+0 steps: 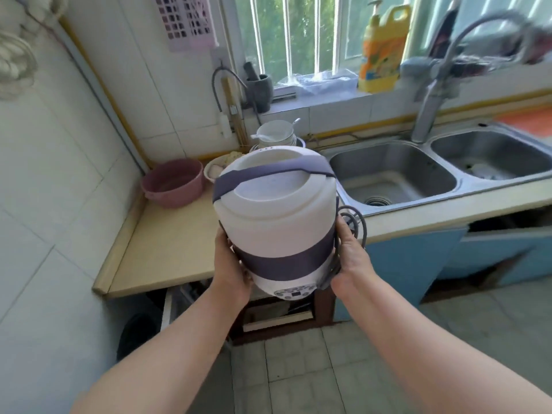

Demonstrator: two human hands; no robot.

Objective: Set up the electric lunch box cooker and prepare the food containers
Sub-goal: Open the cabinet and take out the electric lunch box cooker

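The left hand (pixel 231 264) and right hand (pixel 349 255) grip the cooker (pixel 277 210) by its lower sides, in the air above the table's (pixel 167 243) near edge; it looks smooth, stiff and rather heavy, so this low two-sided hold seems safest.

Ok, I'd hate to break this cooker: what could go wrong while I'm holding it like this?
The cooker is held tilted, gripped only at its sides by the left hand and right hand, apparently short of the counter; a slip could drop it onto the floor. Its grey cord hangs in loose loops by the right hand and might snag. The sink lies close on the right, so setting it down there risks water.
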